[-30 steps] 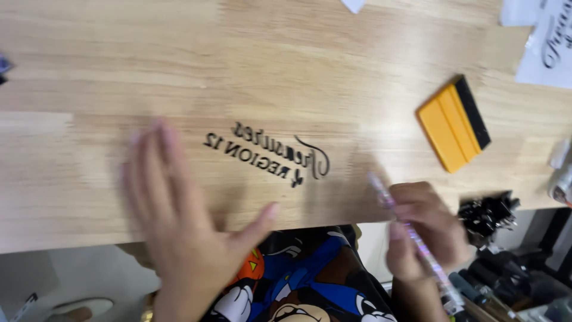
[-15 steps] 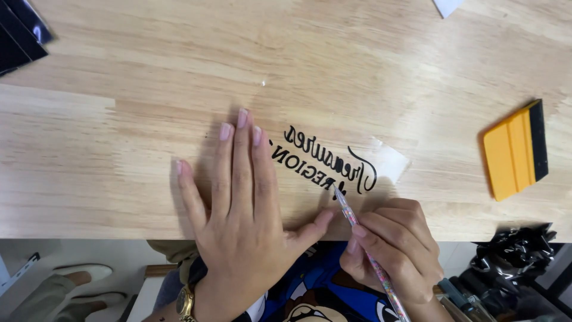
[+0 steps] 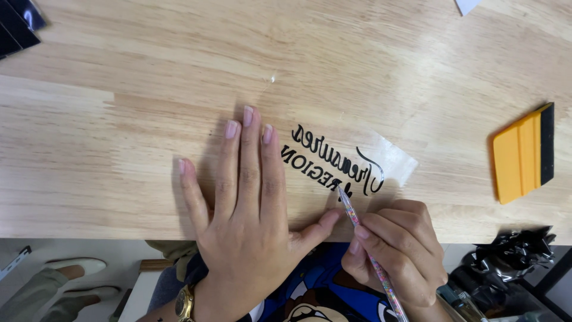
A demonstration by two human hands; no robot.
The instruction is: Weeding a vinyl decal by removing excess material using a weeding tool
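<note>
Black lettering on clear film, lying on wooden bench. Left hand spread flat, pinning film; right hand clamped on pen tool. Best kept shallow, tip at letter edge.

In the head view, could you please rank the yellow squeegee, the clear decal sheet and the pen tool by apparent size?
1. clear decal sheet
2. yellow squeegee
3. pen tool, long but thinnest, partly hidden by the right hand.

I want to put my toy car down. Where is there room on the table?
Bare wooden table lies above the flat left hand, and between the clear lettered sheet and the yellow plastic scraper. It is crowded around the right hand holding the thin pointed tool.
</note>
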